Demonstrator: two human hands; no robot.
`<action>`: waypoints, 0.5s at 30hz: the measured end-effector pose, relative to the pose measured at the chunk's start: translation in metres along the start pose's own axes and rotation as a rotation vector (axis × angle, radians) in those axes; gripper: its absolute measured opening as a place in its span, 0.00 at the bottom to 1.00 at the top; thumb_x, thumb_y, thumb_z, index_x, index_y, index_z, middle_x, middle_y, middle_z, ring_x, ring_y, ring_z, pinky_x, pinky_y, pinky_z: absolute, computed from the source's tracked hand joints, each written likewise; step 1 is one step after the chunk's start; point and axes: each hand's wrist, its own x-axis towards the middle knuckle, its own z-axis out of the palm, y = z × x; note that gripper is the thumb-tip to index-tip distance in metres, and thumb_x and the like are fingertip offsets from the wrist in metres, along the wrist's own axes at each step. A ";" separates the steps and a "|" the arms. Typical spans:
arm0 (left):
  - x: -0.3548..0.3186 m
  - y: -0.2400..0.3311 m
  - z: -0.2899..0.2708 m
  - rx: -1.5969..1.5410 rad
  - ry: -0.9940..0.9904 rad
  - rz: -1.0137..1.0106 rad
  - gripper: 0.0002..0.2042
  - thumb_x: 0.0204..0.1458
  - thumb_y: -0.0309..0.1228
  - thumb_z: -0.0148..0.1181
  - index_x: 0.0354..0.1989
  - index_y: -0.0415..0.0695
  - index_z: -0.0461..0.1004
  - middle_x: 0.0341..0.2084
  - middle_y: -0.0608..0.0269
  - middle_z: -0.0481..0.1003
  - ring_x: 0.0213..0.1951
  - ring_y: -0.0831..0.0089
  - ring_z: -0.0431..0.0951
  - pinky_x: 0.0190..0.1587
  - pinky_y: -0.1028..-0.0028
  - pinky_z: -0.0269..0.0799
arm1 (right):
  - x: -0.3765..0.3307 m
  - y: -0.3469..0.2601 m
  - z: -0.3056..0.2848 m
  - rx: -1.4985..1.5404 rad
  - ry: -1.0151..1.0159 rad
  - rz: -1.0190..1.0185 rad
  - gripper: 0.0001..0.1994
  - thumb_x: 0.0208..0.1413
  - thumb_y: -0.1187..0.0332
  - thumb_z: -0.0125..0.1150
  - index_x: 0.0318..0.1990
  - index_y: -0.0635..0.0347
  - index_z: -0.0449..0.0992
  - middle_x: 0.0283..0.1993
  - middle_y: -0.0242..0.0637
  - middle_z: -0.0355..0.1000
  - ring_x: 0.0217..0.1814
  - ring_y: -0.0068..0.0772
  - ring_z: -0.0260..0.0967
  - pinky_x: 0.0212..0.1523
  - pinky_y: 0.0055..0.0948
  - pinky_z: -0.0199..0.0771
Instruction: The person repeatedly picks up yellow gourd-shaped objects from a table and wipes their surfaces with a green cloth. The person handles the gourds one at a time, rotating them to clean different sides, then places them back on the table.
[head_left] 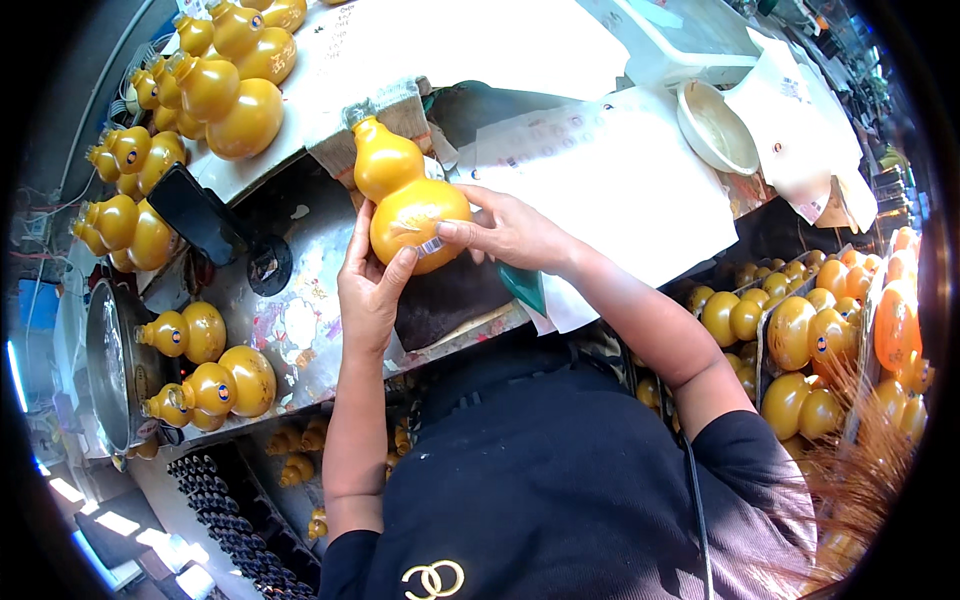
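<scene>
A yellow gourd-shaped bottle [395, 165] with a clear neck is held tilted over the table, its narrow end pointing away from me. Around its lower left side wrap the fingers of my left hand [372, 292], thumb against the base. From the right, my right hand [510, 232] grips the wide lower bulb, and its thumb presses beside a small barcode label [430, 247]. The fingers behind the bottle are partly hidden. Just below my right hand, a green pointed object [522, 288] shows; its kind is unclear.
More gourd bottles [245, 118] crowd the left, near a black phone [195, 212] on a stand and a round metal pan [112, 365]. White paper sheets [640, 190], a shallow bowl [717, 128] and a clear bin [690, 45] lie ahead. Crated gourd bottles [795, 330] stand at right.
</scene>
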 end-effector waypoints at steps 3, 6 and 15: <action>-0.001 0.001 0.001 0.007 0.010 -0.003 0.38 0.51 0.28 0.64 0.67 0.35 0.49 0.60 0.52 0.61 0.60 0.66 0.65 0.61 0.70 0.61 | 0.000 0.000 0.000 0.021 -0.015 0.002 0.36 0.53 0.42 0.60 0.59 0.62 0.65 0.33 0.33 0.71 0.25 0.19 0.65 0.30 0.19 0.68; -0.001 -0.003 -0.002 -0.014 0.000 0.012 0.38 0.51 0.29 0.64 0.67 0.35 0.49 0.60 0.53 0.61 0.60 0.67 0.65 0.62 0.70 0.60 | -0.001 0.000 -0.001 0.006 -0.029 0.010 0.34 0.53 0.42 0.59 0.58 0.62 0.66 0.34 0.32 0.71 0.26 0.18 0.66 0.31 0.18 0.68; 0.000 -0.004 -0.001 0.011 0.017 0.020 0.37 0.51 0.31 0.65 0.67 0.35 0.51 0.60 0.53 0.62 0.60 0.66 0.65 0.62 0.70 0.60 | 0.000 -0.004 -0.005 -0.008 -0.043 0.005 0.34 0.53 0.40 0.57 0.56 0.62 0.68 0.33 0.33 0.71 0.26 0.19 0.68 0.33 0.19 0.69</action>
